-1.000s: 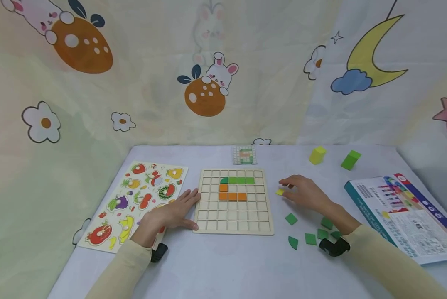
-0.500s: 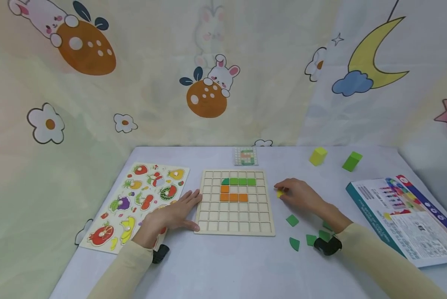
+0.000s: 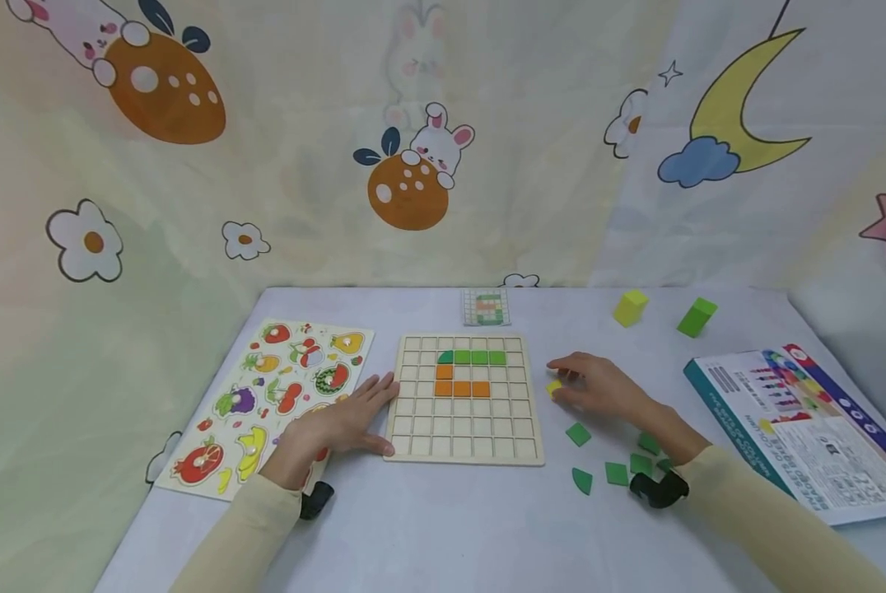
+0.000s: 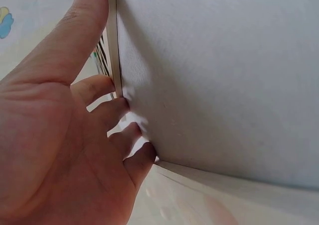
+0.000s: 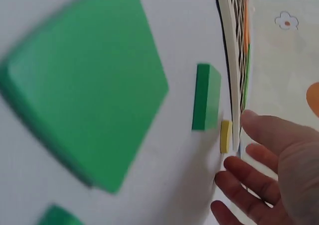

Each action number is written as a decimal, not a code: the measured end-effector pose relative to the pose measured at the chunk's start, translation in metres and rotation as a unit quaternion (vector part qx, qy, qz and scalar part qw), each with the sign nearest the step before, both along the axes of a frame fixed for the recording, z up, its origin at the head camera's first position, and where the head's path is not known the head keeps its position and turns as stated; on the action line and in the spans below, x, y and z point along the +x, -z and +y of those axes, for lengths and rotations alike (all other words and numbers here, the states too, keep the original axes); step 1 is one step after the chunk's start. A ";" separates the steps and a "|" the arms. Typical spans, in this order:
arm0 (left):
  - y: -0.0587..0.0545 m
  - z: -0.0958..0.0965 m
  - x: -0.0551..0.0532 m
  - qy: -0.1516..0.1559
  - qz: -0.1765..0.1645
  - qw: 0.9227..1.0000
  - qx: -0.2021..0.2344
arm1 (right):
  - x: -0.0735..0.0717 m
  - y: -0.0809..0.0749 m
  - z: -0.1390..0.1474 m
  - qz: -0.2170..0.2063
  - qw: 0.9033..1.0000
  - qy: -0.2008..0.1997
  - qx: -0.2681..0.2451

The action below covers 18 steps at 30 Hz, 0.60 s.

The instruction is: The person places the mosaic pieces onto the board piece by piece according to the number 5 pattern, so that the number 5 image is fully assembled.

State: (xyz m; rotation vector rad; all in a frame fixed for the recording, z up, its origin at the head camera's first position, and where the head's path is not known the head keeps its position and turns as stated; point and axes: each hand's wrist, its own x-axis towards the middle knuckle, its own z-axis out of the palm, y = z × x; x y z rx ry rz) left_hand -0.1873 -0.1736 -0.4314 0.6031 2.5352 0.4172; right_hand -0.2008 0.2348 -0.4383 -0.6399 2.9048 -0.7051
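Observation:
A pale wooden grid board lies mid-table, with green tiles in a row and orange tiles below them in an L. My left hand rests at its left edge, fingers extended; the left wrist view shows thumb and fingertips along the board's side. Right of the board, my right hand hovers low around a small yellow tile. In the right wrist view that yellow tile lies on the table, with the thumb and fingers spread apart close to it.
Several loose green tiles and a green quarter-round tile lie near the right forearm. A fruit puzzle board is at left, a printed box at right. Behind are a pattern card, yellow block and green block.
My right hand moved left and closed in over the yellow tile, then drew back slightly with its fingers parted. The left hand stayed in place.

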 end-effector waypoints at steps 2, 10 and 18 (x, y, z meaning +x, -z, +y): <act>0.000 0.001 0.000 0.001 0.000 1.000 -0.002 | 0.002 0.001 -0.003 0.002 1.000 0.015 0.004; -0.003 0.000 0.001 0.006 -0.004 1.000 0.007 | 0.000 0.006 -0.015 0.017 0.999 0.025 0.019; -0.001 0.000 0.000 0.009 0.002 1.000 0.007 | 0.000 0.000 -0.023 0.001 0.999 0.039 0.004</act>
